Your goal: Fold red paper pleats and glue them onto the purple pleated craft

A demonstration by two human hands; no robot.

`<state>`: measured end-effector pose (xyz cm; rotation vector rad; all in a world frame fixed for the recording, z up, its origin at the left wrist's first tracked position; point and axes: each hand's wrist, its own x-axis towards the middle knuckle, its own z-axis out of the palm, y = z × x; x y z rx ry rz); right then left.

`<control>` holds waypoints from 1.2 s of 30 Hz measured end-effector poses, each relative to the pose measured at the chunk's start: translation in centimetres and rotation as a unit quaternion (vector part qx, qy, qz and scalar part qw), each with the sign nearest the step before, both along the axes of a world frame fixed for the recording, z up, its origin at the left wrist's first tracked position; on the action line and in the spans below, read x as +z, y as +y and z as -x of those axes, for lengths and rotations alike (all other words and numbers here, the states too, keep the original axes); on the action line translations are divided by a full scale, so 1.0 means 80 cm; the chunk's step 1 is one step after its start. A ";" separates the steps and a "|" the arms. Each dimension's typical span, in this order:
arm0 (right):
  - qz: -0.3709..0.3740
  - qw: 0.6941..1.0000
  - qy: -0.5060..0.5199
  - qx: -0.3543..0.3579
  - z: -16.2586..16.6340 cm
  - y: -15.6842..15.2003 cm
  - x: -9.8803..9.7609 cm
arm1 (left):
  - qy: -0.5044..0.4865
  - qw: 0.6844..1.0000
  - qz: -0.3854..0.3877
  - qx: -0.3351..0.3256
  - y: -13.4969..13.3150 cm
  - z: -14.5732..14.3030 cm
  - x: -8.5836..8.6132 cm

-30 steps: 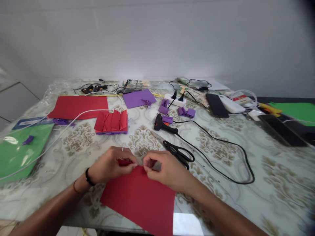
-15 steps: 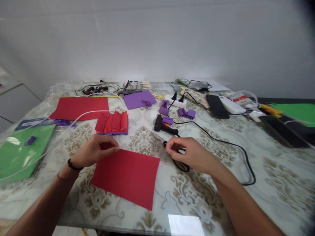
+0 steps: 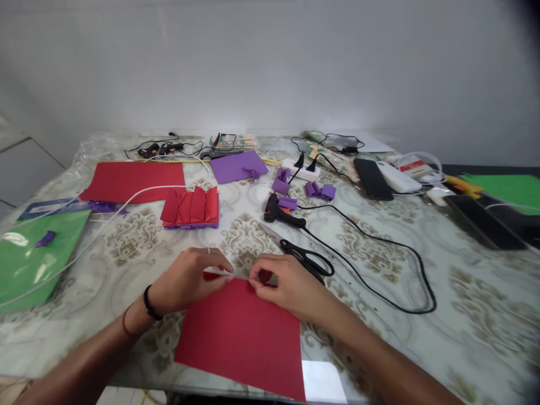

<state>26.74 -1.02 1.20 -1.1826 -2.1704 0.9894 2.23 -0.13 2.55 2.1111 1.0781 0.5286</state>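
Observation:
A red paper sheet [image 3: 244,337] is in front of me, its far edge pinched between both hands. My left hand [image 3: 198,278] closes thumb and fingers on that edge toward the left. Close beside it, my right hand [image 3: 280,281] pinches the same edge, fingers curled. Just beyond the right hand lie black-handled scissors [image 3: 307,257], their blades pointing to the far left. A black glue gun [image 3: 280,214] rests behind them. Folded red paper pieces [image 3: 189,206] sit on a small purple stack beyond my left hand.
Another red sheet [image 3: 135,181] and a purple sheet [image 3: 236,167] lie farther back. Green paper in plastic [image 3: 37,259] is at left. Rolled purple pieces [image 3: 320,191], a white power strip [image 3: 301,170] and phones [image 3: 373,179] stand toward the back right. A black cord [image 3: 405,244] loops at right.
My right hand has left the scissors and moved left onto the red sheet's far edge. The sheet and my left hand have shifted right and nearer to me.

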 end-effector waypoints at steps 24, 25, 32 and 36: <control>-0.040 0.998 -0.013 0.054 -0.023 0.004 0.010 | 0.060 0.997 -0.013 -0.048 0.021 0.040 0.024; -0.033 0.998 -0.016 0.048 -0.028 0.007 0.012 | 0.061 0.997 -0.008 -0.043 0.027 0.052 0.028; -0.027 0.998 -0.030 0.038 -0.024 0.009 0.008 | 0.021 0.996 -0.051 0.064 0.030 0.062 0.028; -0.032 0.998 -0.027 0.054 -0.009 0.005 0.000 | 0.062 0.995 -0.081 -0.015 0.006 0.017 0.002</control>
